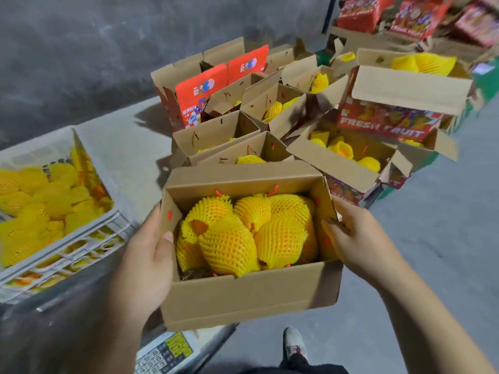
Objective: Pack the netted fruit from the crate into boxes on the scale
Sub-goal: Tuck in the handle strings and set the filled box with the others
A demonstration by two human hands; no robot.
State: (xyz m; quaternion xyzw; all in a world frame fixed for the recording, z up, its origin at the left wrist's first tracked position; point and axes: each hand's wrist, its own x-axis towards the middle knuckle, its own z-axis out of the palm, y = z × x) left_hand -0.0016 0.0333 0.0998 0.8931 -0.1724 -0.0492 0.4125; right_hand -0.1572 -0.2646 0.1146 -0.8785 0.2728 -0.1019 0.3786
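An open cardboard box (243, 298) filled with several fruit in yellow foam nets (229, 244) is held in the middle of the view. My left hand (145, 255) grips its left wall, thumb hooked over the rim. My right hand (356, 238) holds the right wall, thumb over that rim. Below the box, the keypad of a scale (164, 352) shows at the bottom edge. A grey plastic crate (89, 230) with more netted fruit (40, 201) sits at the left.
Several open cardboard boxes (224, 130) with netted fruit stand on the concrete floor behind, and a red "FRESH FRUIT" box (386, 125) at the right. Red boxes are stacked at the top right (359, 12). My shoe (294, 344) is near the bottom.
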